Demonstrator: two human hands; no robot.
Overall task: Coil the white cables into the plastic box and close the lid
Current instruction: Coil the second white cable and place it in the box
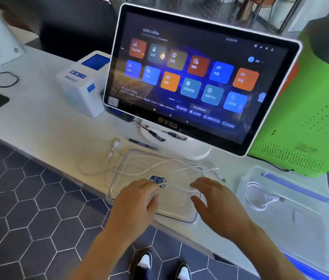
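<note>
A clear plastic lid [179, 211] lies flat at the counter's front edge. Several loose white cables [99, 172] trail across it and off to its left, with plug ends at both sides. My left hand [135, 199] rests on the lid, its fingertips pinching a white cable by a small blue tag [157, 179]. Over the lid's right edge, my right hand [216, 203] hovers with fingers spread, holding nothing. To the right stands the clear plastic box [246, 178] with a blue strip. One coiled white cable [258, 197] lies inside it.
A large touchscreen monitor [190, 73] on a white stand rises just behind the lid. A green perforated machine [305, 128] stands at the back right, behind the box. A white printer [83, 85] sits left of the monitor, and a dark pen [141, 144] lies near the stand.
</note>
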